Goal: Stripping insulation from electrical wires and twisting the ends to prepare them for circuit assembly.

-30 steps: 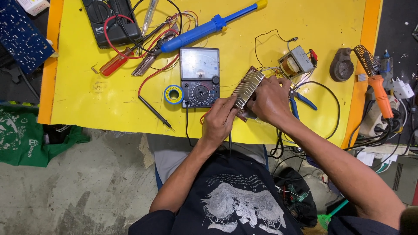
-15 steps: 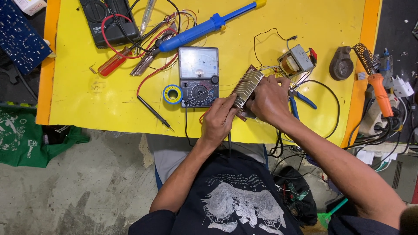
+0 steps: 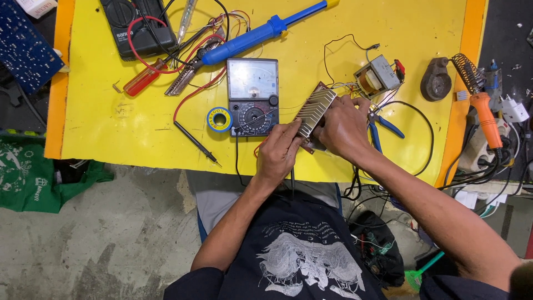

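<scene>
Metal heatsink (image 3: 315, 111) is being gripped by both hands, left (image 3: 279, 150) and right (image 3: 345, 128), just beside the meter (image 3: 253, 96).

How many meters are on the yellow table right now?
2. An analog multimeter lies at the table's centre, just left of the left hand; a black meter sits at the far edge, upper left.

Ribbed metal heatsink (image 3: 315, 111) lies tilted on the yellow table, held.
</scene>
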